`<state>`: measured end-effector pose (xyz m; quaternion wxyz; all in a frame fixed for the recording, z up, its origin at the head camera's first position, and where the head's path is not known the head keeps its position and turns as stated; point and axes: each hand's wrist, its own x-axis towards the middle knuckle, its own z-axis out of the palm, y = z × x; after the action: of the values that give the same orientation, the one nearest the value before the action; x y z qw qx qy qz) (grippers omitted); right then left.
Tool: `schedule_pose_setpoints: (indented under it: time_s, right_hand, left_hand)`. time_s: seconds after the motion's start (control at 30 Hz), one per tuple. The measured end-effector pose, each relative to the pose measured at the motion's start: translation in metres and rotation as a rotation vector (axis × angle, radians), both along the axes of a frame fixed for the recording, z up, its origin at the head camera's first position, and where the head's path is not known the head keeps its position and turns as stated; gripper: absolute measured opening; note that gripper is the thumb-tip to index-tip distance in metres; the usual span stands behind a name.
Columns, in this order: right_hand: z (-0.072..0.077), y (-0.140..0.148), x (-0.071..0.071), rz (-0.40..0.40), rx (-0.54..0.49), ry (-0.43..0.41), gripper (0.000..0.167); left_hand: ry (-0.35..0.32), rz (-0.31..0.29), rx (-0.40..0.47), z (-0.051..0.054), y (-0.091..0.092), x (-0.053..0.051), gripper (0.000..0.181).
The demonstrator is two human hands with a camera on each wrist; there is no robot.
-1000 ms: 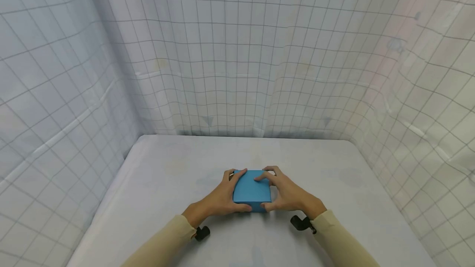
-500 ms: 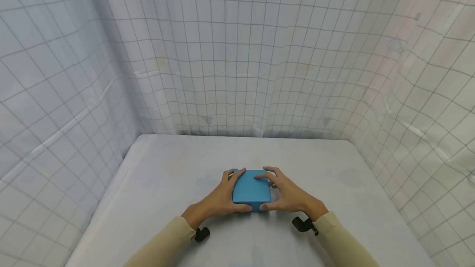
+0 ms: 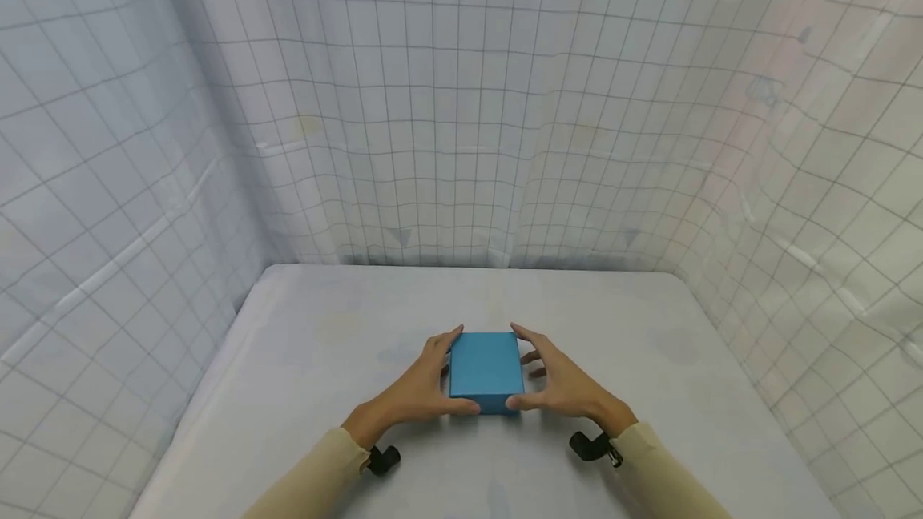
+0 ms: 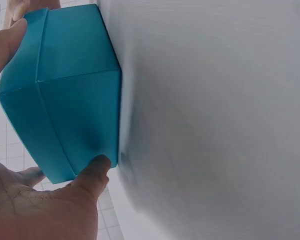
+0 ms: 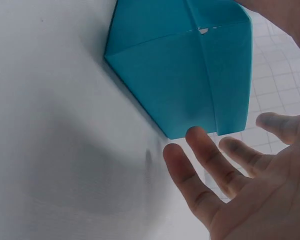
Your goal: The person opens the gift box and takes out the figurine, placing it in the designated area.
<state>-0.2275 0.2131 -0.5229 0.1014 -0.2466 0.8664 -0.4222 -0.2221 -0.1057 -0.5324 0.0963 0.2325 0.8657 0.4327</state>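
A blue lidded cardboard box [image 3: 486,365] sits on the white table between two hands. My left hand [image 3: 420,388] stands along its left side, thumb at the front face and index finger by the far left corner. In the left wrist view one fingertip [image 4: 99,162] touches the box's side below the lid seam. My right hand [image 3: 568,383] is spread at the right side, its thumb by the front right corner. In the right wrist view its straight fingers [image 5: 205,145] lie beside the box's far edge; whether they touch it I cannot tell. The lid is on.
The white-covered table [image 3: 346,319] reaches back to a gridded white curtain [image 3: 461,142], which also hangs on the left and right. Dark wrist devices [image 3: 591,445] are strapped below both hands.
The fingers that lay over the lid's top have lifted off and straightened toward the far corners. Both hands have spread a little, and the whole lid top shows now. The box stays about in place.
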Motion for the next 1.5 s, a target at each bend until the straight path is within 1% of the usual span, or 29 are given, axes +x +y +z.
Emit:
schedule_pose_setpoints:
  time_s: [0.2, 0.37, 0.5, 0.67, 0.83, 1.03, 1.33, 1.5]
  right_hand:
    - [-0.002, 0.0, -0.003, -0.002, -0.005, 0.012, 0.124]
    - [-0.003, -0.001, -0.006, 0.002, 0.006, 0.011, 0.122]
    - [-0.003, 0.0, -0.01, -0.006, 0.017, 0.01, 0.121]
    - [-0.003, 0.001, -0.011, -0.011, -0.001, -0.009, 0.12]
    - [-0.006, -0.001, -0.011, -0.005, 0.0, 0.003, 0.12]
    - [-0.006, -0.005, -0.012, 0.005, 0.006, 0.027, 0.12]
    - [-0.004, -0.009, -0.013, 0.001, 0.007, 0.046, 0.119]
    - [-0.006, -0.01, -0.013, 0.002, 0.01, 0.051, 0.119]
  left_hand:
    - [0.013, -0.027, 0.032, 0.0, -0.005, -0.002, 0.132]
    - [0.025, -0.014, 0.034, 0.002, -0.006, -0.002, 0.129]
    - [0.034, -0.017, 0.021, 0.005, -0.006, -0.004, 0.129]
    - [0.025, -0.018, 0.014, 0.002, -0.005, -0.007, 0.128]
    - [0.013, -0.013, 0.028, -0.001, -0.007, -0.008, 0.128]
    - [0.012, -0.008, 0.036, -0.001, -0.012, -0.007, 0.128]
    - [0.017, -0.012, 0.052, 0.004, -0.016, -0.007, 0.128]
    - [0.012, -0.002, 0.043, 0.003, -0.017, -0.005, 0.127]
